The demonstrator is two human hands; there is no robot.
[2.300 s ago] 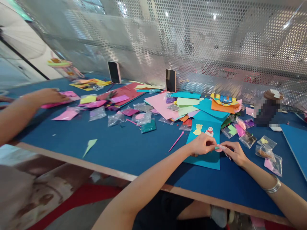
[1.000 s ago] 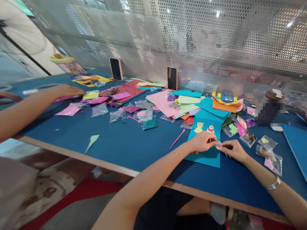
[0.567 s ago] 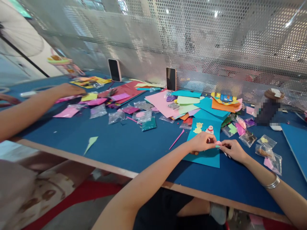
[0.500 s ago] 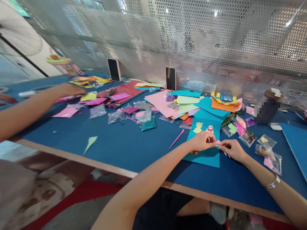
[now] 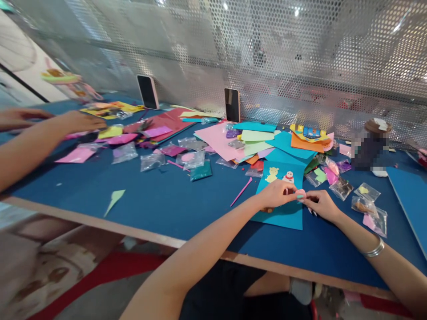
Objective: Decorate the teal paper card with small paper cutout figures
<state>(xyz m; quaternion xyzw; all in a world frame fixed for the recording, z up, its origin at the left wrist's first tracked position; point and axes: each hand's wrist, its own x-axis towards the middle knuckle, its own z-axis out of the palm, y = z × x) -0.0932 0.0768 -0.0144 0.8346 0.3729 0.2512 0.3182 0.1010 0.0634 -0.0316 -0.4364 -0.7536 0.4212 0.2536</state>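
Over a blue card [image 5: 283, 218], my left hand [image 5: 278, 194] pinches a small pink piece [image 5: 300, 193] between thumb and finger. My right hand [image 5: 322, 205] meets it from the right, its fingertips closed on the same piece. The card bears a pale yellow bear figure [image 5: 272, 174] and a white snowman figure with red at its neck [image 5: 288, 176] on its upper part. Something brown [image 5: 267, 210] lies partly hidden below my left hand. A pink stick [image 5: 241, 192] rests on the table to the left of the card.
Coloured sheets [image 5: 220, 140] and small clear bags [image 5: 191, 158] spread across the blue table. Two phones [image 5: 147, 92] [image 5: 232, 105] lean on the perforated metal panel. Another person's arms [image 5: 36, 142] reach in at the left. More bags [image 5: 365, 204] lie at the right.
The view has shifted slightly, moving the scene left and up. The other person's hands at the left have moved. My hands still hold the pink piece, which now shows more as a round shape.
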